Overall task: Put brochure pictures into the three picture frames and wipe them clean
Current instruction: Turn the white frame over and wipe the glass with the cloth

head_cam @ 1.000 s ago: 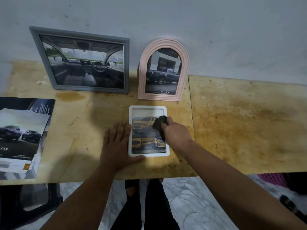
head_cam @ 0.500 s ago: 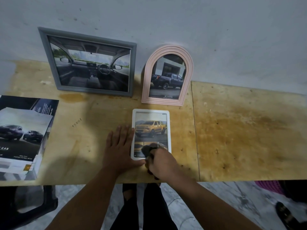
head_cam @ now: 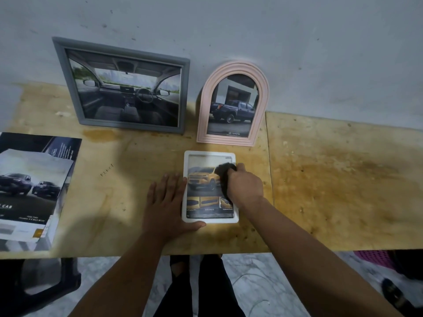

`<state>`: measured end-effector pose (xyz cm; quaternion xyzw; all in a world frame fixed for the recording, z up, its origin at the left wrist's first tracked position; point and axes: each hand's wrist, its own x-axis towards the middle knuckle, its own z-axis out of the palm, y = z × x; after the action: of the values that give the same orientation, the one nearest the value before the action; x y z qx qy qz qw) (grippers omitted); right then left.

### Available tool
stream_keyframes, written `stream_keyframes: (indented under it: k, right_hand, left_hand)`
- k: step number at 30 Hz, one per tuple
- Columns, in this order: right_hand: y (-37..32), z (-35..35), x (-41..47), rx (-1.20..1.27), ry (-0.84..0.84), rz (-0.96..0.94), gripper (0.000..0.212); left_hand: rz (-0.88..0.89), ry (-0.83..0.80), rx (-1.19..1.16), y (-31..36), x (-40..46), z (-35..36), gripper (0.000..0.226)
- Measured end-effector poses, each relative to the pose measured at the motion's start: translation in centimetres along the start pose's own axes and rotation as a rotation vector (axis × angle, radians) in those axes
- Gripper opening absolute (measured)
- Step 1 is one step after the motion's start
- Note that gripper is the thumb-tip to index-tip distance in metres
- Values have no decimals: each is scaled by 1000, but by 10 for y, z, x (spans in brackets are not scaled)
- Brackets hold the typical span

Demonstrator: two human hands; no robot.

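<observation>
I judge all three frames filled: grey frame [head_cam: 123, 88] and pink frame [head_cam: 232, 104] stand; white frame [head_cam: 209, 221] under wipe. Right hand [head_cam: 246, 186] fingers clutch dark cloth [head_cam: 225, 170]; left hand [head_cam: 167, 202] spread flat, bracing.

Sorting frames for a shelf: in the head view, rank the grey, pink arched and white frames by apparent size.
1. grey frame
2. pink arched frame
3. white frame, though it lies nearer the camera, so its true rank against the pink one is unsure.

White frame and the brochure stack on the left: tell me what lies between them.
In the head view, the left hand lies flat there, touching the white frame; between it and the brochure stack is bare wooden table.
</observation>
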<state>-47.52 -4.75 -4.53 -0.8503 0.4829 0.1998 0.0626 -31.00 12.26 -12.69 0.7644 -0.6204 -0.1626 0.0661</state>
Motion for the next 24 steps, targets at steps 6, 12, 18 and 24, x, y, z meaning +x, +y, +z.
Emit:
stream_keyframes:
  k: [6, 12, 18, 24]
  right_hand:
    - [-7, 12, -64, 292, -375, -55, 23]
    - [6, -16, 0, 411, 71, 122, 23]
    - [-31, 2, 41, 353, 110, 129, 30]
    - [-47, 35, 26, 265, 65, -257, 47]
  left_hand:
    - [7, 28, -6, 0, 0, -2, 137]
    - [17, 48, -25, 0, 1, -2, 138]
    - [18, 25, -15, -2, 2, 1, 137]
    - [22, 16, 3, -3, 1, 1, 136]
